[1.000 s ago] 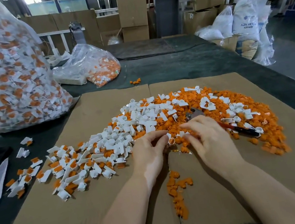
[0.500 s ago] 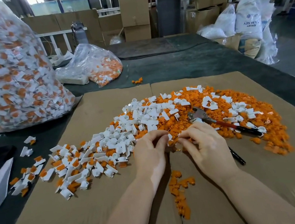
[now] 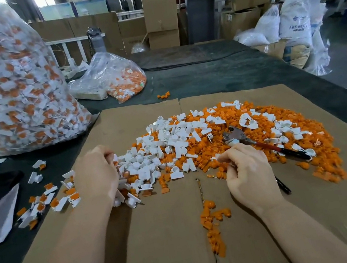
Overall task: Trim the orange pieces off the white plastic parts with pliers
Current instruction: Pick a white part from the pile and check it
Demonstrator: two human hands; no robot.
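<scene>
Heaps of cut orange bits (image 3: 236,150) lie done; a full bag (image 3: 10,90) waits. Left hand (image 3: 96,175) curls in white parts (image 3: 166,146), right hand (image 3: 248,173) pinches something small; pliers (image 3: 263,144) rest.

There is one view only, from a camera worn on the person's head. It looks forward and down over the table (image 3: 215,73), from close above the near edge. The wide lens bends the edges. Both forearms enter from the bottom, and the cardboard (image 3: 163,237) fills the lower half. Farther, the view reaches a workshop with boxes (image 3: 161,21) behind the table.
</scene>
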